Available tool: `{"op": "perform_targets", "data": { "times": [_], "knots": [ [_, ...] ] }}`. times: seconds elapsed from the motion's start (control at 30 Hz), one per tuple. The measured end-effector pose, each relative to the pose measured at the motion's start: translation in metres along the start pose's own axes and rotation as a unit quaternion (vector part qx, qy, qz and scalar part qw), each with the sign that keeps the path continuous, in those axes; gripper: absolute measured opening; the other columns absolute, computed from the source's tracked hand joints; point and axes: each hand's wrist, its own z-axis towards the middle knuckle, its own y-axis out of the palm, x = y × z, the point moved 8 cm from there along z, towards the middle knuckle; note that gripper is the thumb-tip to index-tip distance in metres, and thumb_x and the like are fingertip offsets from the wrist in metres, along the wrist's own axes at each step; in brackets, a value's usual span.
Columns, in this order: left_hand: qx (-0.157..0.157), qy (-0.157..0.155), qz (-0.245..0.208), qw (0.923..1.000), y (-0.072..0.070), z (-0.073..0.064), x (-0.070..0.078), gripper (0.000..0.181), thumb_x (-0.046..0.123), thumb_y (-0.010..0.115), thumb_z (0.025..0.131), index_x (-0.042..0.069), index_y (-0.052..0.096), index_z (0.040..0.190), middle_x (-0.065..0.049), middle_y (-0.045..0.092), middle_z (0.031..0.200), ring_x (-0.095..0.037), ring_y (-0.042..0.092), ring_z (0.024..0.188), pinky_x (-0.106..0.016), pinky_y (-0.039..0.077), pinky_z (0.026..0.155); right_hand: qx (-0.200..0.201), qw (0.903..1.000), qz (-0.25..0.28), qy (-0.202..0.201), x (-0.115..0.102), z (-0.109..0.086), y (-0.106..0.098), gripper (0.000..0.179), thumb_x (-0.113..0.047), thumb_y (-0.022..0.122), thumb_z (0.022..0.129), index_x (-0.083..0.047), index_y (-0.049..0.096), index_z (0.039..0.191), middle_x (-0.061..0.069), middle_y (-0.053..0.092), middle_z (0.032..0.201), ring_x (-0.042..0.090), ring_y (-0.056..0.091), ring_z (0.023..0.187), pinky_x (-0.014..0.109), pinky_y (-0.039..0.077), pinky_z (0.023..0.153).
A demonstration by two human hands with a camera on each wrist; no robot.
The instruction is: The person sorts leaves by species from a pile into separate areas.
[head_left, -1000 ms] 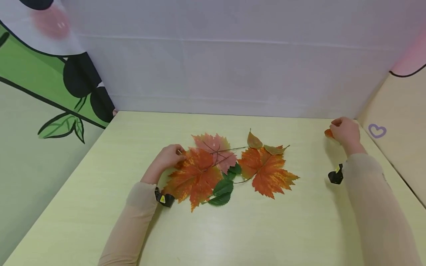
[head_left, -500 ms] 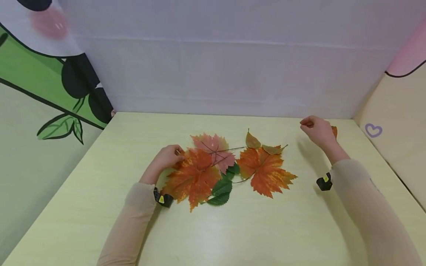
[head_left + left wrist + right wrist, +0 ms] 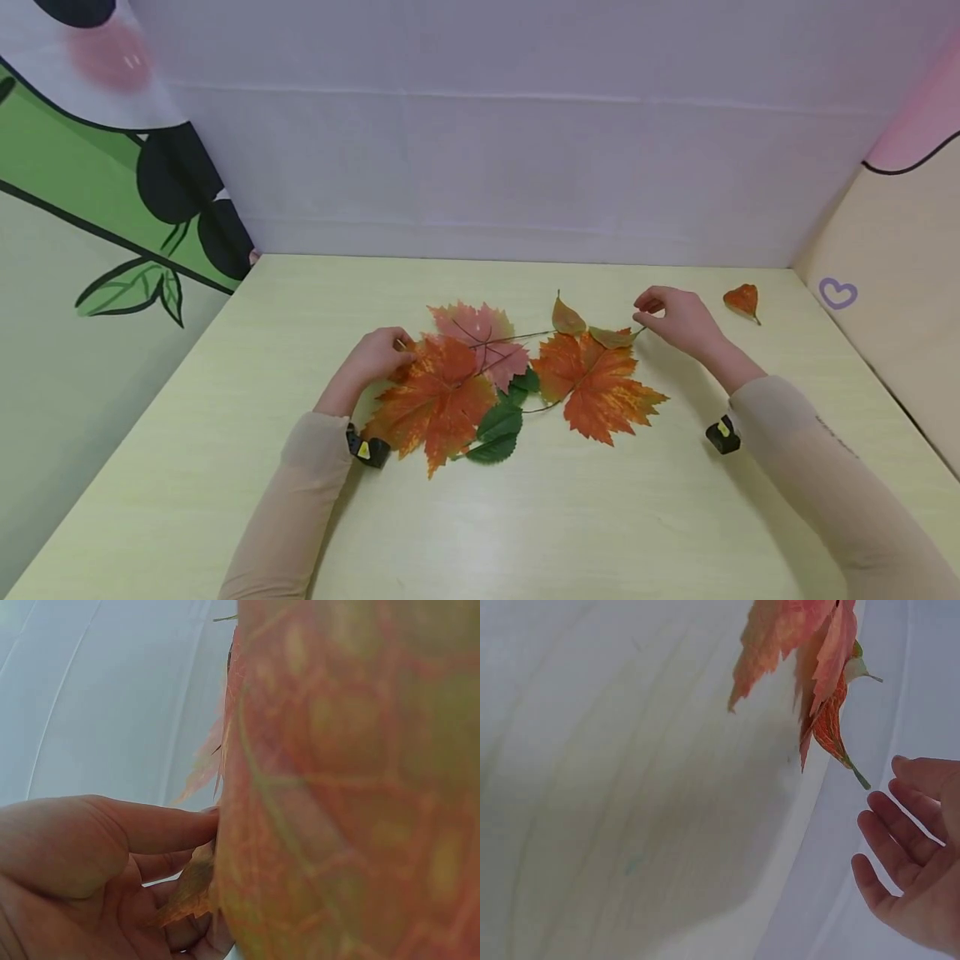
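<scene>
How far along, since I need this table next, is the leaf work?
Looks done: one small orange leaf lies apart, far right on the table. In hand: the left hand pinches the left large orange leaf; the empty right hand is near the stem of a yellow-brown leaf. Probably left: the rest, bunched: pink leaf, green leaves, right orange leaf.

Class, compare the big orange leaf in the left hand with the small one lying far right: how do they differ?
The held leaf is much bigger than the lone leaf. The held leaf has a jagged, lobed edge; the lone leaf's looks smooth. The left hand grips the held leaf, while the lone leaf lies untouched. Both are orange.
</scene>
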Motion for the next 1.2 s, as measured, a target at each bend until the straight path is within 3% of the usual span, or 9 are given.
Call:
{"op": "perform_targets", "data": {
  "times": [0.5,0.9,1.2],
  "knots": [
    [-0.003,-0.004,-0.006,1.0,0.001,0.001,-0.003,0.024,0.014,0.054,0.091,-0.002,0.054,0.108,-0.018,0.06,0.098,-0.021,0.059,0.074,-0.031,0.05,0.065,-0.096,0.9925,0.001,-0.075,-0.016,-0.005,0.034,0.037,-0.011,0.064,0.083,0.0,0.057,0.118,0.016,0.06,0.114,0.032,0.053,0.104,0.048,0.042,0.088],
    [-0.002,-0.001,-0.003,1.0,0.001,0.001,-0.002,0.023,0.015,0.055,0.09,-0.002,0.056,0.105,-0.017,0.06,0.095,-0.021,0.059,0.072,-0.03,0.05,0.064,-0.107,0.9903,-0.03,-0.084,-0.016,0.0,0.042,0.035,-0.01,0.067,0.08,0.001,0.059,0.113,0.015,0.061,0.109,0.03,0.055,0.099,0.047,0.044,0.087],
    [0.005,0.005,-0.002,1.0,0.001,0.002,-0.002,0.021,0.014,0.055,0.09,-0.001,0.056,0.105,-0.016,0.061,0.094,-0.021,0.058,0.071,-0.03,0.049,0.063,-0.113,0.9897,-0.022,-0.085,-0.019,0.002,0.046,0.034,-0.007,0.067,0.079,0.0,0.06,0.111,0.014,0.062,0.108,0.029,0.057,0.1,0.046,0.044,0.087]
  ]
}}
